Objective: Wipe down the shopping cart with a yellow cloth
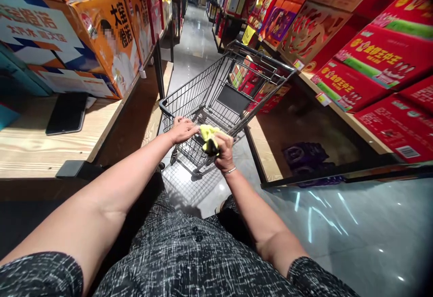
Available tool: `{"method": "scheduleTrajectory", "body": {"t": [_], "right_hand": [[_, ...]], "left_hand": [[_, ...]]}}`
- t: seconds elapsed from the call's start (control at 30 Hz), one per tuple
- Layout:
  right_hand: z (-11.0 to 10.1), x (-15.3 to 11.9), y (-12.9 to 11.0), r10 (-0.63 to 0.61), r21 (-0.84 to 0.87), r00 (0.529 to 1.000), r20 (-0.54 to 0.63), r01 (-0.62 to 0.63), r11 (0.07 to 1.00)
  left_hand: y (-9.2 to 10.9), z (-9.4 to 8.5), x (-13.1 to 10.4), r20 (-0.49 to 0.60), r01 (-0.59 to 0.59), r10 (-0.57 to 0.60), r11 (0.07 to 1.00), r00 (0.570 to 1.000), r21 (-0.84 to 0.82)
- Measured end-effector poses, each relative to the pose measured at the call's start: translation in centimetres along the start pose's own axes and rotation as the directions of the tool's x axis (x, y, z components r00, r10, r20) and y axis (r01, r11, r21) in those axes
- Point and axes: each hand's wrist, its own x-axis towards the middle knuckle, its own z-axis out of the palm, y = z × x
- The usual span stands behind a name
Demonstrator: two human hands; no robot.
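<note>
A black wire shopping cart (199, 78) stands right in front of me, its near end toward my body and its handle at the far right. My left hand (183, 130) is closed over the near rim of the cart, fingers pointing right. In my right hand (224, 149) is a bunched yellow cloth (209, 135) with a dark patch, held at the same rim. The cloth's left end comes close to my left fingertips; whether they touch it I cannot tell.
Orange boxes (108, 44) and a black phone (67, 113) sit on the wooden shelf at left. Red boxes (372, 62) are stacked on the right shelf, with purple packages (304, 155) below. A shiny tiled aisle (198, 31) runs ahead between the shelves.
</note>
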Motion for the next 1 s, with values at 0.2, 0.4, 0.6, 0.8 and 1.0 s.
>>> {"method": "scheduleTrajectory", "body": {"t": [0.2,0.4,0.6,0.8,1.0], "right_hand": [[3.5,-3.8,-0.6,-0.034,-0.208,0.997,0.068,0.048,0.977],[4.8,-8.2,0.2,0.187,-0.195,0.867,0.461,-0.107,0.975],[5.0,-9.1,1.6,0.240,-0.201,0.811,0.534,-0.154,0.967],[1.2,-1.9,3.1,0.360,-0.267,0.923,0.133,-0.317,0.910],[1.4,1.1,2.1,0.435,-0.230,0.881,-0.186,-0.470,0.852]], "left_hand": [[1.8,0.3,-1.5,0.076,-0.050,0.057,0.994,0.996,-0.095],[1.2,1.0,-0.7,0.035,-0.019,0.025,0.986,0.999,-0.166],[0.2,1.6,0.7,-0.030,-0.080,0.076,0.985,0.997,-0.150],[-1.1,0.8,1.6,-0.101,-0.036,0.021,0.988,0.995,-0.152],[-0.8,1.1,-0.1,-0.118,-0.012,-0.007,0.987,0.993,-0.163]]}}
